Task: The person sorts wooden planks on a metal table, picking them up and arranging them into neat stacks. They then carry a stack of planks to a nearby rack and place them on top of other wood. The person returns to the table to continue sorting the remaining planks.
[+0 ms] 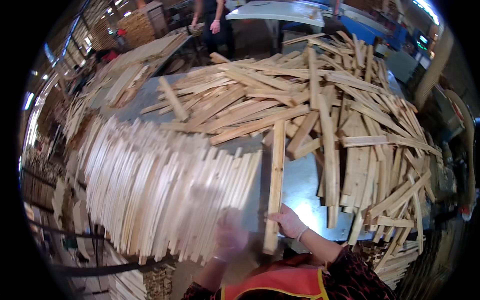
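A long wooden strip (276, 185) stands out in front of me, its near end close to my body. Gloved in thin, pale plastic, my right hand (288, 221) grips this strip near its lower end, fingers wrapped over the edge. My left hand (231, 232), also gloved, is smeared by motion beside the near ends of a row of wooden strips (165, 195); its fingers cannot be made out. That row lies side by side on the left of the metal table (305, 175).
A tangled heap of wooden strips (250, 100) covers the table's far side and right. Boards (125, 82) lie on a surface at the far left. Beyond the table stands a person (215, 25) near a white table (277, 11). A thick hose (435, 70) rises at the right.
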`<action>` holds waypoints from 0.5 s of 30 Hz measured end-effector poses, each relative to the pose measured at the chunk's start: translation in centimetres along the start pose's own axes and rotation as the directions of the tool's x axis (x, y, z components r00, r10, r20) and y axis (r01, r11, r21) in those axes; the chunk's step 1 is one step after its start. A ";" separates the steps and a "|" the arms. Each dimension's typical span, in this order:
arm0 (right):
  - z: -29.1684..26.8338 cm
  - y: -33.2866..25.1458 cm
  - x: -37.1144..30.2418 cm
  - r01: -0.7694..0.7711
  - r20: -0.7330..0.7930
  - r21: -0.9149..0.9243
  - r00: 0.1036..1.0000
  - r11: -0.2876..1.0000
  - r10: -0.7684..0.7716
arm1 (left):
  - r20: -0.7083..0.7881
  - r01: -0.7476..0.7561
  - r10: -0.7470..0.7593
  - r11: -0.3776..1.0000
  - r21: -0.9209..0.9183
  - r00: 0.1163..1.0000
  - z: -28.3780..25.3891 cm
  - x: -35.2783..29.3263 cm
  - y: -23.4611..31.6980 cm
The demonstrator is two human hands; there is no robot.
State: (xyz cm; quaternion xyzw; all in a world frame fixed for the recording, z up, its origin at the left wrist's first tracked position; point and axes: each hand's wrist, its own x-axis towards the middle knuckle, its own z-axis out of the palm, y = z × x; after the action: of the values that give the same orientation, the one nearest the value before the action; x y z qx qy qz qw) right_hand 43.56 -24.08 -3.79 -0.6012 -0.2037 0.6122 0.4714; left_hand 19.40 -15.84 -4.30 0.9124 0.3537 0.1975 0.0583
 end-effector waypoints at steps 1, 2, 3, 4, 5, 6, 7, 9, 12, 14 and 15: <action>1.2 0.1 -0.7 0.010 -0.031 -0.253 0.999 0.967 -0.019 | -0.014 -0.091 0.092 0.995 0.049 0.996 -2.2 0.7 0.5; 2.7 -1.5 -2.4 0.000 -0.060 -0.514 0.998 0.858 -0.036 | -0.021 -0.169 0.172 0.979 0.115 0.985 -4.5 0.9 1.2; 3.4 -1.0 -3.0 0.123 0.026 -0.624 0.990 0.772 -0.137 | 0.041 0.106 -0.098 0.901 -0.420 0.994 -5.0 0.5 2.0; 4.2 -0.9 -3.1 0.295 0.190 -0.749 0.953 0.594 -0.234 | 0.100 0.281 -0.366 0.486 -0.828 0.925 -5.4 -0.1 2.8; 4.6 -1.3 -3.3 0.436 0.333 -0.815 0.892 0.382 -0.307 | 0.067 0.209 -0.235 0.653 -0.728 0.970 -6.9 0.5 1.9; 5.6 -2.0 -3.3 0.549 0.434 -0.793 0.814 0.266 -0.386 | 0.030 0.106 -0.110 0.791 -0.603 0.994 -8.4 0.9 0.9; 6.7 -3.2 -3.3 0.648 0.536 -0.749 0.715 0.138 -0.448 | 0.205 -0.011 0.061 0.972 -0.235 0.977 -9.5 0.2 -1.9; 8.0 -6.7 -2.6 0.674 0.565 -0.735 0.543 -0.080 -0.621 | 0.455 -0.126 -0.011 0.955 0.269 0.890 -12.5 -0.6 -5.7; -2.5 -6.8 3.3 0.293 0.125 -0.956 0.484 0.026 -0.866 | 0.335 0.006 -0.214 0.851 0.525 0.918 -16.7 -1.1 -11.4; -10.4 -6.1 5.9 -0.117 -0.219 -0.976 0.466 0.186 -0.858 | 0.160 0.137 -0.267 0.819 0.557 0.950 -17.3 -2.5 -17.3; -11.2 -6.8 4.8 -0.409 -0.337 -0.902 0.470 0.137 -0.816 | 0.088 0.212 -0.310 0.805 0.555 0.947 -17.5 -3.9 -20.4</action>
State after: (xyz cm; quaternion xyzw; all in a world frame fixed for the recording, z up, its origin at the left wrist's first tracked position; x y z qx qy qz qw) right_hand 57.07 -20.47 -3.04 -0.9064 -0.3829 -0.1487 0.0984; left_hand -2.89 -3.88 5.48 0.8479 0.5105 -0.0002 -0.1428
